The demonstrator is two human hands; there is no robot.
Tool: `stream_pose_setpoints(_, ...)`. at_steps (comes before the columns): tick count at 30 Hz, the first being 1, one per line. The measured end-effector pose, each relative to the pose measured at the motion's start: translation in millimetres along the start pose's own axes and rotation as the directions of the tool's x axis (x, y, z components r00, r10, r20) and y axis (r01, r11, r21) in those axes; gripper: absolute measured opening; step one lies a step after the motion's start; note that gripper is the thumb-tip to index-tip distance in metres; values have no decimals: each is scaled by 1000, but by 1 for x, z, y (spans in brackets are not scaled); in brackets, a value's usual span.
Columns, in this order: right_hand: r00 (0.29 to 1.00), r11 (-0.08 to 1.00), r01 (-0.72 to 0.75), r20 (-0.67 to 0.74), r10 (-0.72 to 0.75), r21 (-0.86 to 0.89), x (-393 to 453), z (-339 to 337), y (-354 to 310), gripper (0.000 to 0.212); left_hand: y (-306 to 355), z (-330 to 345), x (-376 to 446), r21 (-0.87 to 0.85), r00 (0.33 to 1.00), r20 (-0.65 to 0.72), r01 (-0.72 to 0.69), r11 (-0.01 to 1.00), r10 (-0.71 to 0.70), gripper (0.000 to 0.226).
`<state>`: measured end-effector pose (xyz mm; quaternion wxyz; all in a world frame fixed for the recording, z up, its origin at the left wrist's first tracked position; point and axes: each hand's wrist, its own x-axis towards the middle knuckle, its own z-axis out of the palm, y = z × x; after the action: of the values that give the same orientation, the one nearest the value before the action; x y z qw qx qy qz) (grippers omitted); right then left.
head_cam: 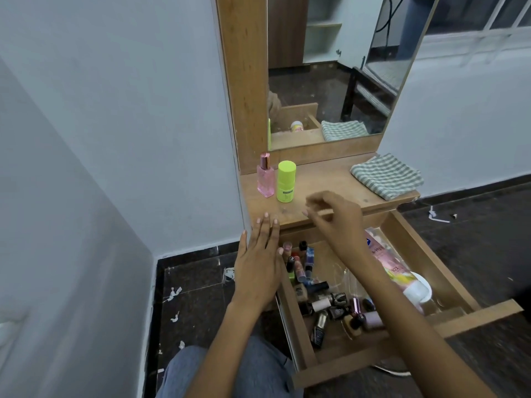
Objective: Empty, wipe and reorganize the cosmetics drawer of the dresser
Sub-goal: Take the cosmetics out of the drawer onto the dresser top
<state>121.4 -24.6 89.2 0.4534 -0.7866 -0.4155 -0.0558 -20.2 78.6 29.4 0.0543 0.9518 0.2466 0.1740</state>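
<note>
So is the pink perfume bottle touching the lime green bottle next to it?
Apart. The head view shows a thin strip of wooden dresser top between the pink perfume bottle and the lime green bottle.

Just beyond the fingertips (309, 201) of the right hand (336, 222) stand a bright yellow-green bottle (286, 181) and, beside it, a clear pink bottle (265, 179) with a rose-gold cap, both on the light brown wooden dresser top (330, 182). Farther from those fingers lies a folded cloth (386, 176) with green and white stripes. Below the fingers of both hands, the wooden drawer (373, 349) of the same brown holds small bottles (324, 300) in black, gold, pink and blue, and a pink tube (393, 265) with a white cap and yellow marks.
</note>
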Motion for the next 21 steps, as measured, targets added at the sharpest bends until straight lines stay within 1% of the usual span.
stream_pose_setpoints(2, 987, 1000, 14, 158, -13, -6, -17, -8, 9, 19, -1, 0, -1, -17, 1000, 6, -8, 1000, 8, 57)
stream_pose_setpoints(5, 917, 991, 56, 399, -3, -123, -33, -7, 21, 28, -2, 0, 0, -23, 1000, 20, -10, 1000, 11, 58)
stream_pose_setpoints(6, 891, 981, 91, 455, -4, -170, -35, -3, 23, 30, -2, -1, 0, -23, 1000, 26, -9, 1000, 9, 58)
stream_pose_setpoints(8, 856, 961, 156, 516, -16, -228, -38, 4, 23, 30, -2, -2, 0, -30, 999, 31, -10, 999, 11, 55)
stream_pose_setpoints(12, 820, 917, 250, 572, -31, -309, -37, 19, 8, 28, 0, -5, 1, -48, 999, 38, -3, 999, 4, 54)
stream_pose_setpoints(14, 810, 907, 255, 586, -12, -334, -34, 26, 2, 25, 1, -8, 1, -52, 998, 56, 1, 999, 2, 55)
stream_pose_setpoints(18, 825, 942, 159, 564, 37, -294, -34, 32, 5, 16, 3, -13, -1, -77, 997, 82, 18, 997, -11, 57)
stream_pose_setpoints(21, 876, 969, 61, 478, 62, -238, -35, 22, 6, 17, 4, -13, -1, -76, 996, 83, 21, 997, -14, 56)
